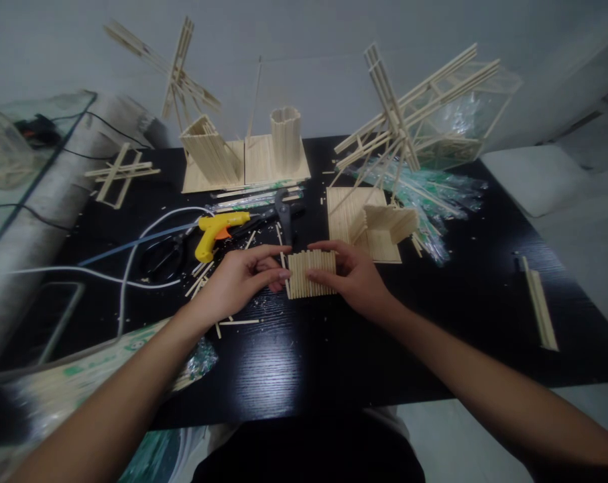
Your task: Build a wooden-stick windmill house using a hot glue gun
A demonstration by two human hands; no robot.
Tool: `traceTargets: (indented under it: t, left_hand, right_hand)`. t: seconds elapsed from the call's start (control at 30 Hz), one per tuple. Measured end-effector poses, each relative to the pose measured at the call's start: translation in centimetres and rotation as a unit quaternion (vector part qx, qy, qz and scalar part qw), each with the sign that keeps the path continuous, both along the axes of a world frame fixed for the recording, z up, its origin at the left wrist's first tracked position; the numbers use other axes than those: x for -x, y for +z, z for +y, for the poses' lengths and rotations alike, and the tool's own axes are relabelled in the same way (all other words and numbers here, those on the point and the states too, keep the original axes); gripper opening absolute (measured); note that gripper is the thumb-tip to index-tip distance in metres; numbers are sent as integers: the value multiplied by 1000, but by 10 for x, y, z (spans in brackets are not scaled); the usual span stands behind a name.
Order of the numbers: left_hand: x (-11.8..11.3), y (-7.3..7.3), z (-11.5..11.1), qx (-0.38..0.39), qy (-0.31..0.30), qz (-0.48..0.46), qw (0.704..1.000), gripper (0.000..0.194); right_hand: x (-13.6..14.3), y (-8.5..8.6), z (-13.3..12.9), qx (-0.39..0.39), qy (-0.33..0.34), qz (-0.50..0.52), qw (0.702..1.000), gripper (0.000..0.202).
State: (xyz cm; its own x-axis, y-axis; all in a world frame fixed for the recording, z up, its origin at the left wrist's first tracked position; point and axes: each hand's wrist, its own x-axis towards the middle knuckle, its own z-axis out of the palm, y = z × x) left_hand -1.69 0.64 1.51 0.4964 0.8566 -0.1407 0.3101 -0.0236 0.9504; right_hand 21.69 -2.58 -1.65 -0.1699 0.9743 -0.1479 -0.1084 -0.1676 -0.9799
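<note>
A small panel of wooden sticks laid side by side is held above the black table. My right hand pinches its right part, thumb in front and fingers behind. At the panel's left edge, my left hand closes thumb and fingers on a single thin stick, which stands slightly tilted beside the panel. Behind my left hand lies a yellow glue gun. Just beyond the panel is a black-handled tool.
Stick structures on square bases stand at the back left, and a three-sided one at the right. Plastic-wrapped sticks lie behind it. Scissors and a white cable are at left. A stick strip lies far right.
</note>
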Motion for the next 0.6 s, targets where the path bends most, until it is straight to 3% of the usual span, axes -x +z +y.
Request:
traceTargets:
  t: [0.6]
  left_hand:
    - [0, -1, 0, 2, -5, 8, 1000, 41]
  right_hand:
    - [1, -1, 0, 0, 5, 3, 1000, 41]
